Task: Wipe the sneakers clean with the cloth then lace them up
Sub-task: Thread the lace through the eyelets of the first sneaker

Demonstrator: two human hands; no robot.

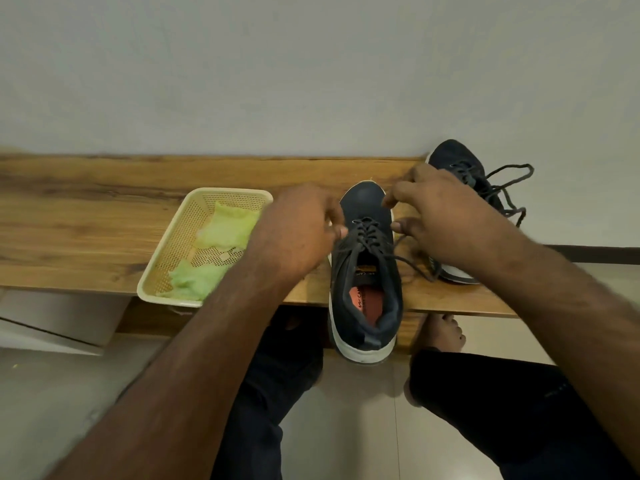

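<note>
Dark navy mesh with a white rubber sole: that is the nearer sneaker (pixel 365 282), standing on the brown wooden bench (pixel 86 216) with its toe toward the pale wall (pixel 311 64) and its heel hanging out over the front edge; an orange insole shows inside its mouth; its dark grey lace (pixel 370 233) is threaded across the eyelets, with loose ends running out to either side. The left hand (pixel 298 233) sits just left of the lacing, its grip pinched on the lace end there, thumb and fingertips curled together; the right hand (pixel 436 209) is over the right side of the shoe, fingers curled downward near the toe and thumb close to the eyelets, and a strand of lace trails out beneath it; whether that grip actually has the lace I cannot tell. The second navy sneaker (pixel 464 168) lies further right and back on the bench, partly behind the right hand, its own laces (pixel 509 188) spread in loose loops beside it. Left of the hands a cream perforated plastic tray (pixel 166 268) rests on the bench, its near corner just over the edge; the crumpled light green cloth (pixel 225 226) lies inside it. Below the bench, dark trousers and a bare foot (pixel 445 332) stand on pale floor tiles.
</note>
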